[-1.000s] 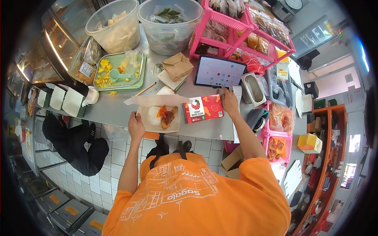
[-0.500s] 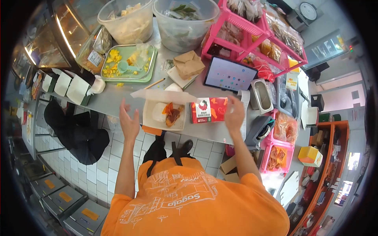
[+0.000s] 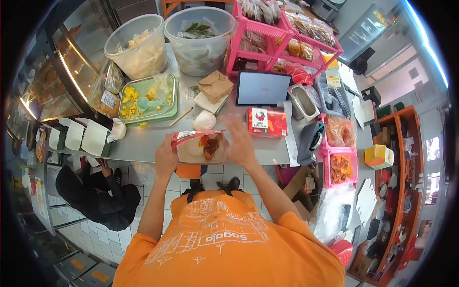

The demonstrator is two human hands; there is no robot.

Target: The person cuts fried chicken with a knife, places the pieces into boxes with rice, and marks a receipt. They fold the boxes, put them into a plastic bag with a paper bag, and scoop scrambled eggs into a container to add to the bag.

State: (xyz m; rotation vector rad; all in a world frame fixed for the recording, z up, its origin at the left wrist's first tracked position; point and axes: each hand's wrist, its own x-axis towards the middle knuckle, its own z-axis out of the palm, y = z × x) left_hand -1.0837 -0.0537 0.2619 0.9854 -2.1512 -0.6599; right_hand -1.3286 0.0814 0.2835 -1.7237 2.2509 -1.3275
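Observation:
A paper food box [image 3: 201, 155] sits in front of me near the table's edge, its red-printed lid [image 3: 191, 136] partly folded over. Inside lies a brown-orange piece of food [image 3: 211, 146], with the rest partly hidden under the lid. My left hand [image 3: 166, 153] grips the box's left side, thumb and fingers at the lid's edge. On the opposite side, my right hand [image 3: 240, 143] has its fingers stretched upward, blurred by motion, close to the box. A closed red printed box [image 3: 267, 123] stands just to the right.
Behind the box lie a white round bundle [image 3: 204, 120], a pencil [image 3: 181, 116] and a brown paper packet [image 3: 215, 86]. A tablet [image 3: 263, 88] and metal tin [image 3: 304, 102] stand beyond. A glass tray [image 3: 175, 98] holds yellow bits. A person in dark clothes [image 3: 98, 196] crouches at left.
The box's lid has swung from upright, white inside showing, to partly folded with its red outside up. My left hand has closed on the box; my right hand moved left from the red box.

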